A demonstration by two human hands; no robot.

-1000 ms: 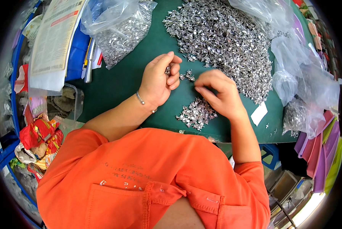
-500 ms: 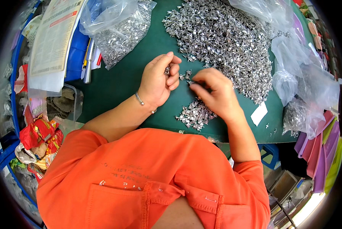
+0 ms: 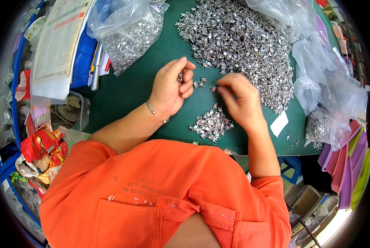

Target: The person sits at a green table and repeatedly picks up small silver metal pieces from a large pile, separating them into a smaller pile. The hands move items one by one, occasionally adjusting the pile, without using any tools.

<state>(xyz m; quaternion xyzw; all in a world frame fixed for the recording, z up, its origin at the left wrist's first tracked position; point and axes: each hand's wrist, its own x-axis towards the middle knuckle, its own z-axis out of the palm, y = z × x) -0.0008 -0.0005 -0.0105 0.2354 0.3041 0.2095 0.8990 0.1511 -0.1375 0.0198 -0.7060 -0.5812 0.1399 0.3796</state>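
My left hand (image 3: 174,84) is curled, palm turned inward, around a few small silver metal pieces (image 3: 180,77) that show between thumb and fingers. To its right, my right hand (image 3: 239,99) is slightly blurred, thumb and forefinger bent toward each other. A small metal piece (image 3: 213,88) shows at those fingertips. Between the hands a few loose pieces (image 3: 199,82) lie on the green tabletop (image 3: 168,130). Nearer me sits a small heap of the same pointed pieces (image 3: 211,123). Beyond the right hand spreads a large pile of them (image 3: 242,45).
A clear bag of metal pieces (image 3: 131,47) lies at the far left, beside a blue bin (image 3: 83,62) and a printed sheet (image 3: 59,49). More plastic bags (image 3: 333,91) crowd the right side. A white paper slip (image 3: 279,124) rests by the large pile.
My right hand has moved a little to the right, away from the loose pieces, uncovering more of the small heap. The left hand has hardly moved.
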